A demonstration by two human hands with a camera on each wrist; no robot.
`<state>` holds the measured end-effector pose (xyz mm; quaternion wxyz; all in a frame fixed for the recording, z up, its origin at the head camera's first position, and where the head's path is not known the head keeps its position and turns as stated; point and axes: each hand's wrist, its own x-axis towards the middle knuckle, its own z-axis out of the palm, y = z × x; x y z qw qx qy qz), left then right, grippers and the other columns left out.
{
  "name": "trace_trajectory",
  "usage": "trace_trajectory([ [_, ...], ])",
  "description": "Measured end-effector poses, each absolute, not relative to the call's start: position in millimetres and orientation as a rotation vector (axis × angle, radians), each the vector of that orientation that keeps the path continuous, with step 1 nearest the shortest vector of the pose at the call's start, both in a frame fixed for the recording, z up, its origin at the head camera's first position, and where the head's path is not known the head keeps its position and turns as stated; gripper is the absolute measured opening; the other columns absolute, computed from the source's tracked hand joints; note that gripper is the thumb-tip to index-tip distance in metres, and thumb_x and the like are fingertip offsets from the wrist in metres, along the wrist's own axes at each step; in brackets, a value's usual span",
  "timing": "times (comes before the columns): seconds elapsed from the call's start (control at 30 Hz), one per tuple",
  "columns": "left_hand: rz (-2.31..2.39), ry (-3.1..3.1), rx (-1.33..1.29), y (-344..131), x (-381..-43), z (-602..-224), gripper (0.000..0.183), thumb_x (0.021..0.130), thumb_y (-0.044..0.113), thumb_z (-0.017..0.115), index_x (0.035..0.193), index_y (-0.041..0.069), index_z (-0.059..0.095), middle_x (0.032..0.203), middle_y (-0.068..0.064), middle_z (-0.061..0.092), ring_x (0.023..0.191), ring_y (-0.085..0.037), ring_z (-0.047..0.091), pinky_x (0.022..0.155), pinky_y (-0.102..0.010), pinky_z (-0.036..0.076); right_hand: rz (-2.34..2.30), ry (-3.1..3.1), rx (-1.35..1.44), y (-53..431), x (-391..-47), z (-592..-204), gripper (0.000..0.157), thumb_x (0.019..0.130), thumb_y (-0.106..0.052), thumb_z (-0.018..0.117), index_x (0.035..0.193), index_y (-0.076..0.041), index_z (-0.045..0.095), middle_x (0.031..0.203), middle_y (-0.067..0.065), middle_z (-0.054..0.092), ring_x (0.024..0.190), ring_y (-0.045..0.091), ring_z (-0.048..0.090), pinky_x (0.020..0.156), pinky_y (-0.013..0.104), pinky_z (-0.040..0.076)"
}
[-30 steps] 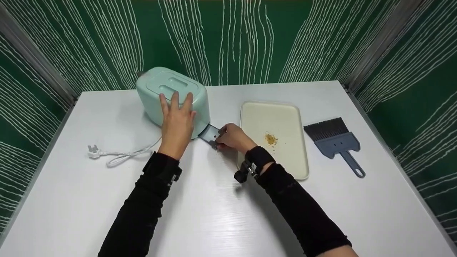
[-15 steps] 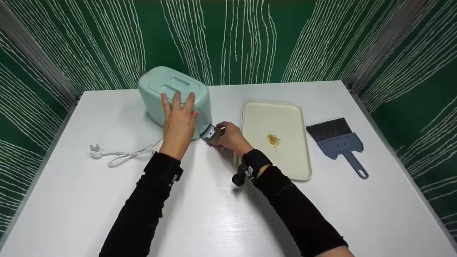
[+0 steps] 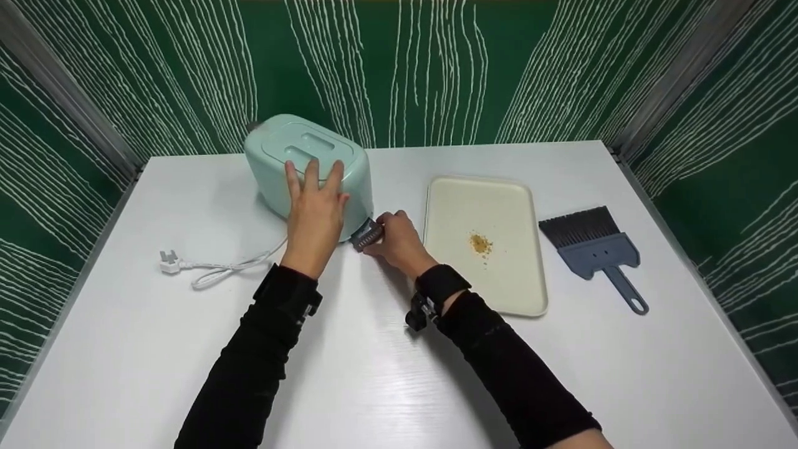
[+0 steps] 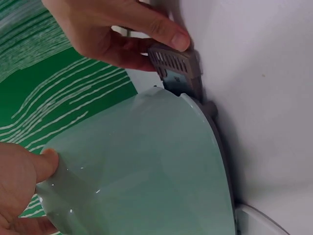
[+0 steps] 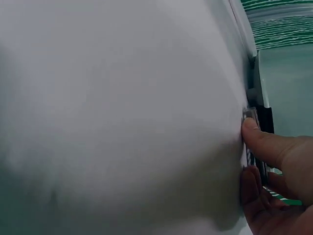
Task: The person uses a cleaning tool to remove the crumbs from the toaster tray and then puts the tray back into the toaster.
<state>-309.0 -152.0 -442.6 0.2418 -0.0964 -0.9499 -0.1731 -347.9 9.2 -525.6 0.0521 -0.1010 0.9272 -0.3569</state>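
A mint-green toaster [image 3: 265,178] with two slots in its top lid stands at the back left of the table. Fingers spread and nearly straight, my left hand [image 3: 317,215] rests on its near side, the fingertips reaching over the top edge. Low at the toaster's right end, a crumb tray [image 3: 366,236] pokes out by its dark ribbed end. My right hand [image 3: 400,240] pinches that end between thumb and fingers. In the left wrist view the slatted crumb tray [image 4: 177,63] enters the base slot, its inner part hidden inside the toaster.
Right of the hands lies a cream tray [image 3: 514,287] bearing a small pile of brown crumbs [image 3: 480,244]. Farther right is a blue-grey hand brush [image 3: 598,252] with black bristles. A white power cord with its plug [image 3: 171,263] lies at left. Green walls enclose the table.
My right hand has moved left, sliding the crumb tray further into the toaster so less of it shows. My left hand stays on the toaster.
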Motion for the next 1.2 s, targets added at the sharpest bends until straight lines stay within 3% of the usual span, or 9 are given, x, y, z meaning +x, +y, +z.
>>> trace_trajectory([
  [0.2, -0.478, -2.601, -0.271, -149, -308, -441, 0.052, 0.105, 0.018, 0.067, 0.154, 0.006, 0.055, 0.155, -0.035, 0.048, 0.155, -0.053, 0.037, 0.136, -0.065, 0.011, -1.027, 2.915, -0.414, 8, -345, -530, 0.043, 0.091, -0.020, 0.088, 0.117, 0.008, 0.070, 0.114, 0.023, 0.064, 0.095, 0.024, 0.053, 0.090, 0.043, 0.058],
  [0.33, -0.459, -2.598, -0.278, -149, -308, -441, 0.052, 0.105, 0.018, 0.067, 0.154, 0.006, 0.055, 0.155, -0.034, 0.049, 0.154, -0.051, 0.040, 0.137, -0.065, 0.011, -0.990, 2.948, -0.439, 3, -337, -527, 0.064, 0.087, -0.041, 0.091, 0.118, 0.010, 0.066, 0.115, 0.024, 0.059, 0.092, 0.029, 0.061, 0.086, 0.046, 0.061],
  [0.43, -0.471, -2.605, -0.269, -148, -308, -441, 0.052, 0.105, 0.018, 0.067, 0.154, 0.007, 0.055, 0.155, -0.034, 0.049, 0.155, -0.055, 0.037, 0.137, -0.064, 0.011, -0.901, 3.029, -0.452, -3, -333, -528, 0.084, 0.081, -0.056, 0.092, 0.122, 0.012, 0.063, 0.116, 0.026, 0.057, 0.091, 0.038, 0.068, 0.082, 0.050, 0.064],
  [0.5, -0.476, -2.604, -0.263, -147, -308, -441, 0.052, 0.105, 0.018, 0.068, 0.154, 0.007, 0.055, 0.155, -0.034, 0.048, 0.154, -0.058, 0.035, 0.137, -0.064, 0.012, -0.823, 3.089, -0.446, -7, -331, -529, 0.090, 0.081, -0.060, 0.090, 0.125, 0.013, 0.062, 0.117, 0.028, 0.058, 0.093, 0.043, 0.070, 0.082, 0.052, 0.065],
  [0.67, -0.458, -2.591, -0.272, -147, -308, -442, 0.053, 0.105, 0.019, 0.068, 0.154, 0.006, 0.055, 0.154, -0.034, 0.049, 0.153, -0.057, 0.038, 0.136, -0.065, 0.012, -0.671, 3.126, -0.377, -10, -332, -527, 0.081, 0.090, -0.055, 0.083, 0.131, 0.011, 0.059, 0.125, 0.029, 0.058, 0.105, 0.045, 0.069, 0.088, 0.052, 0.065],
  [1.03, -0.474, -2.598, -0.257, -151, -309, -441, 0.052, 0.105, 0.019, 0.067, 0.154, 0.007, 0.055, 0.156, -0.034, 0.048, 0.155, -0.058, 0.034, 0.137, -0.064, 0.012, -0.459, 2.965, -0.329, 4, -336, -501, 0.067, 0.081, -0.048, 0.088, 0.114, 0.006, 0.066, 0.120, 0.023, 0.064, 0.108, 0.038, 0.069, 0.088, 0.048, 0.065],
  [1.2, -0.450, -2.596, -0.268, -152, -309, -442, 0.051, 0.106, 0.019, 0.067, 0.153, 0.006, 0.055, 0.154, -0.034, 0.049, 0.154, -0.054, 0.038, 0.136, -0.065, 0.012, -0.581, 2.745, -0.261, 14, -339, -489, 0.071, 0.086, -0.045, 0.084, 0.128, 0.005, 0.057, 0.130, 0.023, 0.061, 0.110, 0.033, 0.063, 0.098, 0.045, 0.060],
])
